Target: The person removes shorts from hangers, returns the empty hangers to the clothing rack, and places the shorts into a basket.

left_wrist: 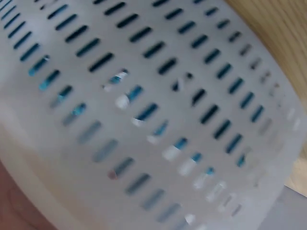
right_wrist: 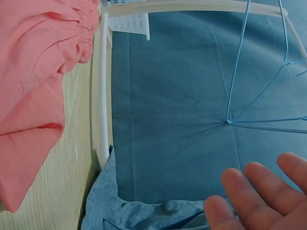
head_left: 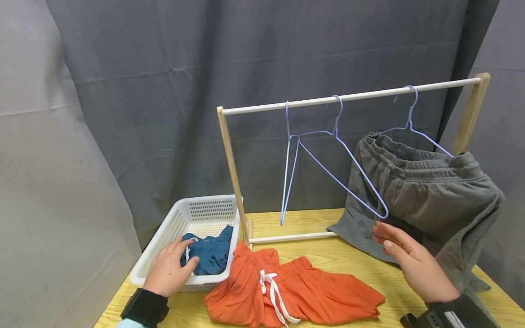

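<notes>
My left hand [head_left: 170, 269] reaches over the near left side of the white basket [head_left: 209, 212], its fingers by the crumpled blue shorts [head_left: 213, 259] inside. Whether the fingertips touch the cloth, I cannot tell. In the left wrist view, the slotted basket wall [left_wrist: 144, 86] fills most of the picture, with blue showing through. My right hand [head_left: 416, 264] is held in the air with fingers extended and nothing in it, just below the lower corner of a bare light-blue hanger [head_left: 336, 127]. Orange shorts [head_left: 254, 291] with a white drawstring lie between the hands.
A wooden rack [head_left: 262, 107] stands behind. Another bare hanger [head_left: 287, 120] hangs to the left; at right a third hanger [head_left: 410, 118] carries grey bottoms [head_left: 443, 196], which drape onto the wooden table [head_left: 316, 223]. A grey curtain [head_left: 262, 50] is at the back.
</notes>
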Motion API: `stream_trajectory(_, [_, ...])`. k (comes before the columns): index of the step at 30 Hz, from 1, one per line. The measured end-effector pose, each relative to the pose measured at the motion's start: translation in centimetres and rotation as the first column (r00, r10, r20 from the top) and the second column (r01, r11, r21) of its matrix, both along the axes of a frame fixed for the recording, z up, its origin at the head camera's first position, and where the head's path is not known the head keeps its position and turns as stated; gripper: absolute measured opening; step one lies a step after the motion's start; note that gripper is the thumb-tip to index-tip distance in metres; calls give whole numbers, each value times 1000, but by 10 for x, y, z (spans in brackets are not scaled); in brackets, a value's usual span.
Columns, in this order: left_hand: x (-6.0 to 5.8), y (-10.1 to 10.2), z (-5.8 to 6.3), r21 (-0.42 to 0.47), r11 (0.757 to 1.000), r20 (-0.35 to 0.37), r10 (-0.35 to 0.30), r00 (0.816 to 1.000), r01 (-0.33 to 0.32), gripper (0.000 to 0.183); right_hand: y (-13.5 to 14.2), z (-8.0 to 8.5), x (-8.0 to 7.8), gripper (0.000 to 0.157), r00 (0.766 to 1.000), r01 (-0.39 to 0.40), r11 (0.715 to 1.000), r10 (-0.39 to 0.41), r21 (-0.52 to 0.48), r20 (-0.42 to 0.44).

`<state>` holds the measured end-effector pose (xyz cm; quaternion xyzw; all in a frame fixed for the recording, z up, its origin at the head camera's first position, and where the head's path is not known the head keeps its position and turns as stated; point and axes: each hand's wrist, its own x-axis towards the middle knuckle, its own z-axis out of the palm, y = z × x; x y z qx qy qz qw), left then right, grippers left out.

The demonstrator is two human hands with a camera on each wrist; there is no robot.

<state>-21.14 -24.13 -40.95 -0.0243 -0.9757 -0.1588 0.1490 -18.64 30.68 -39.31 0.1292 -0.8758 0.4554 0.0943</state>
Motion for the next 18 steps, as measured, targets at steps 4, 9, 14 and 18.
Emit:
stream_trajectory(4, [1, -7, -3, -26, 999, 21, 29, 999, -29, 59, 0, -1, 1, 51, 1000, -1, 1000, 1, -5, 21])
stream_trajectory(9, [3, -16, -5, -51, 998, 8, 43, 999, -43, 60, 0, -1, 2, 51, 1000, -12, 1000, 13, -26, 15])
stream_trajectory(14, [5, -25, -6, -66, 996, 14, 63, 998, -62, 60, 0, -2, 3, 48, 999, -34, 998, 33, -45, -17])
stream_trajectory(18, [6, -34, -6, -68, 994, 31, 87, 996, -84, 60, 1, -3, 4, 48, 999, -37, 998, 37, -44, -17])
